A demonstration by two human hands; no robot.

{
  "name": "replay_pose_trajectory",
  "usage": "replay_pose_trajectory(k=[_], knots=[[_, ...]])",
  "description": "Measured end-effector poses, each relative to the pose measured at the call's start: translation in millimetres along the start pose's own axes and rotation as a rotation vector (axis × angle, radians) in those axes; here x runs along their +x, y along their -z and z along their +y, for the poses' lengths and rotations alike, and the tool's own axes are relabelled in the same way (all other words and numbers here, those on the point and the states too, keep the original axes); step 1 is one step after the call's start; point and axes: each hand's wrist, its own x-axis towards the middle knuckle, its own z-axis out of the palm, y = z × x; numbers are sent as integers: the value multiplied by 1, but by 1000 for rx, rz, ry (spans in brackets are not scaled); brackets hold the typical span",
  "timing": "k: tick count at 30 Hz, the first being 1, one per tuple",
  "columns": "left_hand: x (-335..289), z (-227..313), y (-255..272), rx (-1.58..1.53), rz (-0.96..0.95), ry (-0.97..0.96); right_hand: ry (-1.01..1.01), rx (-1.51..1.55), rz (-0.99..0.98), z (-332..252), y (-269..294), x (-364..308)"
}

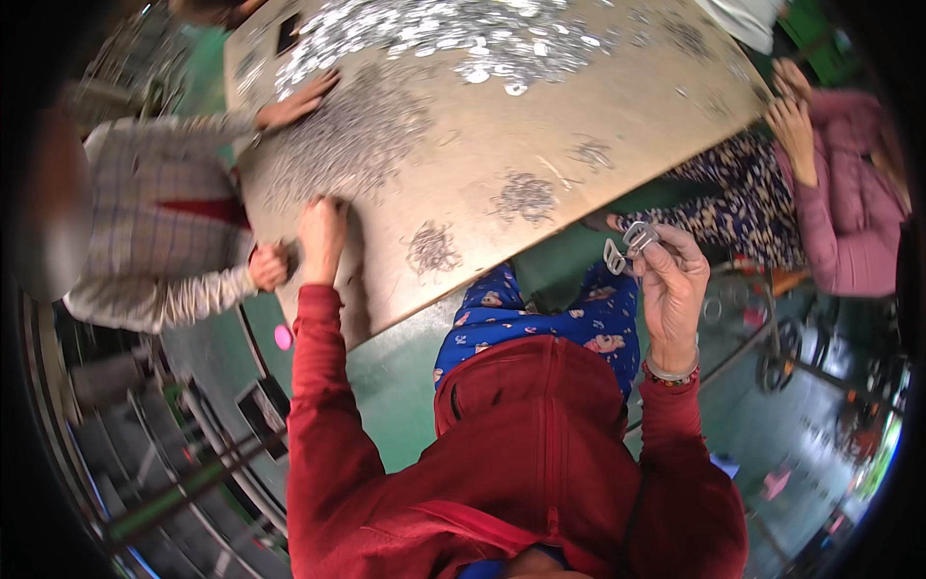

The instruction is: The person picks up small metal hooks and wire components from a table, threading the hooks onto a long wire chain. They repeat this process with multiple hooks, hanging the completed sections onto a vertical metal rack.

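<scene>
Raised over my lap, clear of the table edge, my right hand (673, 280) pinches small silver metal buckles (613, 257) with slots in them. At least two pieces show at the fingertips. My left hand (322, 232) rests at the near edge of a big spread of thin grey wire pieces (362, 135) on the table (463, 125). Its fingers are curled closed, and whatever they hold is hidden. To the right of that hand lie two small heaps of wire parts, one nearer (434, 248) and one farther (525, 197).
Shiny flat metal pieces (434, 29) cover the far part of the table. At the left, a person in a checked top (164, 183) reaches a hand (301, 99) over the wire spread. A person in a pink jacket (854, 212) sits at the right.
</scene>
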Motion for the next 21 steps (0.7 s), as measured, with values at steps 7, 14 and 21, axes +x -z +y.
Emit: replay_pose_trajectory(k=[7,14,21], knots=[[9,13,-5,-82,201,-81,92,6,154,-16,43,-23],[36,88,18,-268,315,-82,89,-58,174,-16,37,-26],[58,325,-66,-412,43,-513,188,-132,158,-13,46,-37]])
